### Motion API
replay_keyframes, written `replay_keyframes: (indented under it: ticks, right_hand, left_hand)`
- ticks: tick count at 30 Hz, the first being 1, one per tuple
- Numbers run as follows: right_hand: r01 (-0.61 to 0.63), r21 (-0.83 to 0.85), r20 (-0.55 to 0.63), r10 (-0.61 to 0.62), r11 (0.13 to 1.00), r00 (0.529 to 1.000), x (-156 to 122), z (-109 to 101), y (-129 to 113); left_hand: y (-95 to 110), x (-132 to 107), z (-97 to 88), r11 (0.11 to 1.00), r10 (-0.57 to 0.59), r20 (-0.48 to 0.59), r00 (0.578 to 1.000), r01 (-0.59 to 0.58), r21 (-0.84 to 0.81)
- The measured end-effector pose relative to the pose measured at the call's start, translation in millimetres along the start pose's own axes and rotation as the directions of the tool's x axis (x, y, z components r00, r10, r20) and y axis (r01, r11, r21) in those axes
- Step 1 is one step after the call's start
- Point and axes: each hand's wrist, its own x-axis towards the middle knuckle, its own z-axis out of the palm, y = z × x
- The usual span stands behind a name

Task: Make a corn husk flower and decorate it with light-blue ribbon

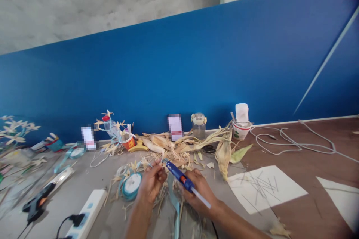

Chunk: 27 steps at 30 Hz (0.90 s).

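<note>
My right hand (198,186) is wrapped round a blue glue gun (179,175), and a translucent glue stick (201,198) juts from its back end. The gun's nozzle points up and left, close to the fingertips of my left hand (153,181). Those fingers are pinched on a small piece with light blue ribbon at its end; its exact form is too small to make out. A light blue ribbon (174,198) hangs down between my wrists. Beside my left hand lies a ribbon spool (132,185). Dried corn husks (162,143) are heaped beyond both hands.
A white power strip (88,209) and a black glue gun (39,199) lie at left. Along the blue partition (174,74) stand a phone (175,127), a jar (199,127) and a cup (240,130). Thin sticks lie on white paper (291,186) at right, near a white cable (303,145).
</note>
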Motion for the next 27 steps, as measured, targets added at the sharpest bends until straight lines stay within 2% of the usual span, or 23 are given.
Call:
replay_keyframes:
  ticks: [4,8,14,18,23,27]
  right_hand:
    - [-0.011,0.017,-0.023,0.012,1.0,1.0,0.4,-1.9,1.1]
    - [0.001,0.044,0.011,-0.002,0.999,1.0,-0.5,-1.1,1.5]
    - [-0.097,0.064,0.0,0.097,0.993,0.995,0.1,-2.9,-0.2]
    - [-0.1,0.101,0.021,0.099,0.99,0.995,1.2,-6.1,-2.7]
    - [-0.119,0.123,0.012,0.118,0.985,0.993,1.6,-5.8,-1.5]
    - [-0.115,0.139,0.013,0.115,0.984,0.993,0.1,-4.8,-0.5]
  left_hand:
    - [0.1,-0.9,0.5,1.0,0.0,-0.017,1.0,0.0,-0.007]
    - [0.5,-1.5,1.4,1.0,-0.003,-0.01,1.0,0.003,0.006]
    - [1.8,-1.9,0.9,0.999,-0.052,0.03,0.998,0.052,0.013]
    - [2.5,-1.9,-0.3,0.999,-0.05,0.023,0.998,0.05,-0.003]
    - [2.5,-2.1,-1.4,0.997,-0.076,0.09,0.993,0.075,0.007]
    - [3.3,-2.2,-0.8,0.997,-0.078,0.053,0.996,0.079,-0.008]
